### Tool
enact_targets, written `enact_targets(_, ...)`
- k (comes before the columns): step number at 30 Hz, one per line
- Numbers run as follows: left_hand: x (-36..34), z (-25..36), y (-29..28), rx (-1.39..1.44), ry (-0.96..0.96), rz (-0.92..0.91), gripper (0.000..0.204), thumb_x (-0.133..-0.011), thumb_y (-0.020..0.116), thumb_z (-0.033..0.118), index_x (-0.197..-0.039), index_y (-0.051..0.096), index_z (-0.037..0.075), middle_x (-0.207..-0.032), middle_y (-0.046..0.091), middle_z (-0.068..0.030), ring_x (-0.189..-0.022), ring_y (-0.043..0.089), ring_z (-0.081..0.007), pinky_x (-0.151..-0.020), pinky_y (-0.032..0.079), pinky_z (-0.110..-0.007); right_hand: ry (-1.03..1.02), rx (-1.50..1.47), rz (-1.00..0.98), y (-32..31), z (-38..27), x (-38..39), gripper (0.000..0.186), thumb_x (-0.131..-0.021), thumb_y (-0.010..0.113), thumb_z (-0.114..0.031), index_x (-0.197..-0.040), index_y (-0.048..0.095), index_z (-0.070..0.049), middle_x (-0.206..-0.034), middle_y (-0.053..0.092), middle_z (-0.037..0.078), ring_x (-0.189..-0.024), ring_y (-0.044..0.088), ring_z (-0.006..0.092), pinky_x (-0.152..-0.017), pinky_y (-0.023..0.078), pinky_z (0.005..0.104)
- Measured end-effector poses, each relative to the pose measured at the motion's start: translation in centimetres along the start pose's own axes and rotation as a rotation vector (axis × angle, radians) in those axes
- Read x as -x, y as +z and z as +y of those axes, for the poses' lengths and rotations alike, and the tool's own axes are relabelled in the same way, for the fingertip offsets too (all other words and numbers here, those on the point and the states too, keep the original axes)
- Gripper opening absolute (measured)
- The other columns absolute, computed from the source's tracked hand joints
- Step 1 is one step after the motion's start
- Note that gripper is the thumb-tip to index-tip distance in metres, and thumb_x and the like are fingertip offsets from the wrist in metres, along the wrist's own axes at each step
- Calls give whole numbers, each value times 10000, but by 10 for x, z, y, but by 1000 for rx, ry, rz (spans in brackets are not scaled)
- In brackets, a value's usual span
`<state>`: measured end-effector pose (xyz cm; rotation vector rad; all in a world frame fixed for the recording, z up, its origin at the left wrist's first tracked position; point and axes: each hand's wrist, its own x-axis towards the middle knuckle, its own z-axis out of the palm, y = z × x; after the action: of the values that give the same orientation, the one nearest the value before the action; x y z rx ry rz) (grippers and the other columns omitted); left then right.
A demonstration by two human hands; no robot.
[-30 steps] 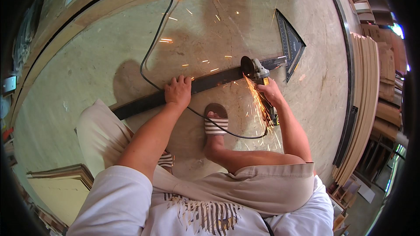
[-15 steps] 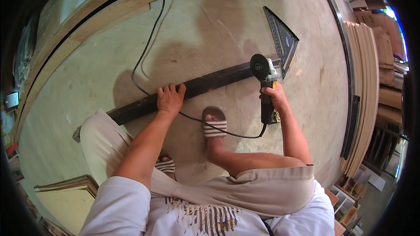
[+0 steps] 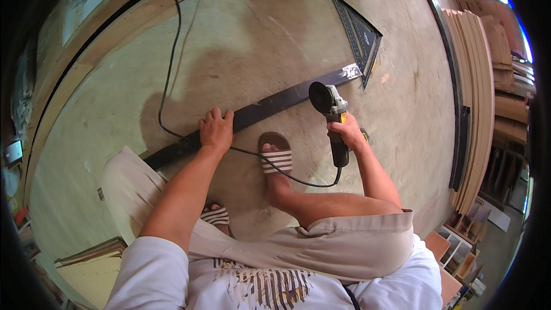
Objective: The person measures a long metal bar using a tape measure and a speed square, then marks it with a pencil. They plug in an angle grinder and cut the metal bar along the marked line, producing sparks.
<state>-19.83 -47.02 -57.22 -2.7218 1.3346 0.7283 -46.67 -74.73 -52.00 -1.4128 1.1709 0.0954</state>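
Your right hand (image 3: 346, 130) grips the grinder (image 3: 339, 152), your left hand (image 3: 217, 132) clasps the dark bar (image 3: 281, 101) on the concrete floor (image 3: 402, 115). Careful: that cord (image 3: 307, 182) crosses your sandal (image 3: 276, 162), so a snag might jerk the disc (image 3: 319, 97). Boards (image 3: 476, 103) line the floor's right edge; a triangular square (image 3: 354, 31) lies by the bar's right end.

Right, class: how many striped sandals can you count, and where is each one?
2. One striped sandal is near mid-picture, below the black bar, the black cord lying across it in view. The other sandal is lower left, beside the left forearm, partly hidden.
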Motion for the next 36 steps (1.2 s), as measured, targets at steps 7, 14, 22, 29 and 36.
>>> enact_targets(7, -2, -9, 26, -51, 56, 146, 483, -794, 780, 234, -1179, 510, 121, -1125, 496, -122, -1084, 518, -312, -883, 426, -468, -33, 81, 18, 3, 10, -1, 392, -721, 752, -155, -1055, 601, -18, -885, 633, 40, -770, 584, 138, -707, 487, 303)
enact_targets(14, -4, -7, 8, 6, 41, -4, 536, -783, 784, 223, -1217, 486, 121, -1202, 521, -119, -1171, 512, -318, -953, 435, -486, -51, 161, 18, 15, -2, 3, 350, -724, 743, -154, -1013, 587, -34, -838, 609, 25, -728, 568, 132, -677, 488, 304)
enact_targets(22, -8, -7, 18, -35, 17, -6, 523, -785, 778, 216, -1213, 492, 124, -1211, 531, -94, -1167, 520, -302, -928, 461, -488, -52, 233, 17, 13, 3, -2, 370, -715, 744, -169, -1016, 583, -25, -834, 606, 31, -737, 560, 140, -696, 483, 309)
enact_targets(29, -7, -3, 15, -25, 13, 14, 240, -924, 539, 148, -1161, 507, 129, -1169, 551, -90, -1126, 543, -308, -925, 451, -542, -17, 254, -6, 10, 3, -4, 442, -709, 755, -177, -1081, 596, -2, -898, 650, 64, -808, 596, 163, -758, 492, 310)
enact_targets(36, -8, -4, 16, -27, 17, 16, 230, -931, 530, 153, -1158, 511, 131, -1166, 547, -83, -1129, 540, -303, -928, 453, -533, -14, 270, -16, 11, 3, -7, 460, -706, 759, -173, -1098, 590, -4, -909, 645, 67, -808, 593, 166, -760, 493, 313)
